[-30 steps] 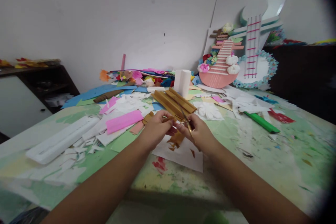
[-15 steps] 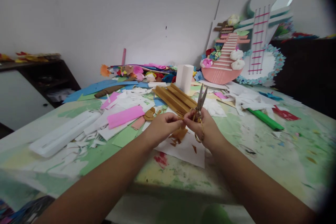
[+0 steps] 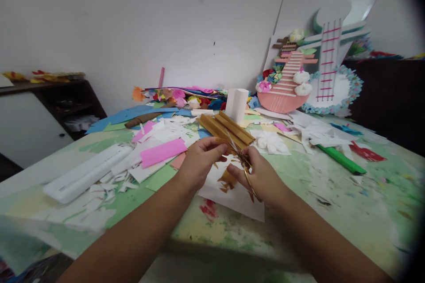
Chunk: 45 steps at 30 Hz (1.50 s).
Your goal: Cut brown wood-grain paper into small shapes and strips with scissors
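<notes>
My right hand point(image 3: 264, 179) is closed around gold-handled scissors point(image 3: 246, 173), their blades pointing up and to the left. Close by, my left hand point(image 3: 199, 163) pinches a small piece of brown paper point(image 3: 220, 141) at its fingertips, near the scissor blades. The piece is partly hidden by the fingers. Below both hands a white sheet point(image 3: 242, 210) lies on the table, with brown paper scraps point(image 3: 228, 179) scattered over it. Folded strips of brown crepe paper point(image 3: 215, 127) rest just beyond my hands.
A white paper roll point(image 3: 236, 104) stands upright behind the brown strips. Left are folded pink paper point(image 3: 164, 152), white scraps and a long white plastic device point(image 3: 88, 172). Right lie a green roll point(image 3: 341, 159) and red paper point(image 3: 368, 151). Guitar-shaped decorations point(image 3: 282, 99) lean at the back.
The scissors have swung from pointing upright to pointing left, toward the brown piece. My hands, which were touching, have moved apart slightly. The whole view has shifted a little.
</notes>
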{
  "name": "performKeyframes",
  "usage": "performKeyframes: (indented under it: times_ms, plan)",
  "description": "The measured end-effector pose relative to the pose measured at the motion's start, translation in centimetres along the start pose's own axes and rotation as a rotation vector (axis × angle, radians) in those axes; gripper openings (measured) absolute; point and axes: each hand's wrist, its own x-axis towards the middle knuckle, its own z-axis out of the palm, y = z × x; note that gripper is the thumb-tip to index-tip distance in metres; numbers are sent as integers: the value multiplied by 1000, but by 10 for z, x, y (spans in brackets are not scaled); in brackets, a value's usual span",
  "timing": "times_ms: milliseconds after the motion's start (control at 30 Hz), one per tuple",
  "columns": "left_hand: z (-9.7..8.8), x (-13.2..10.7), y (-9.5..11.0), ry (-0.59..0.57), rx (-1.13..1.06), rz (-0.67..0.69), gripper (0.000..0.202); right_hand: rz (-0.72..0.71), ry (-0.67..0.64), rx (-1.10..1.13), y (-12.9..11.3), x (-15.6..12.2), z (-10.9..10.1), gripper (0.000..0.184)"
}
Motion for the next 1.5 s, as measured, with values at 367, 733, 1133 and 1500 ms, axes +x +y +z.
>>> performKeyframes:
  times_ms: [367, 733, 1133, 1500]
  plan:
    - [1, 0, -9, -16, -38, 37, 8, 41, 16, -111, -1, 0, 3, 37]
    - [4, -2, -11, -1, -61, 58, 10, 39, 6, -101, -1, 0, 6, 36]
    - [7, -4, -7, -8, -165, -42, 12, 54, 22, -158, -1, 0, 6, 34]
    - [5, -6, 0, 15, -97, -36, 11, 65, 23, -240, -3, 0, 4, 36]
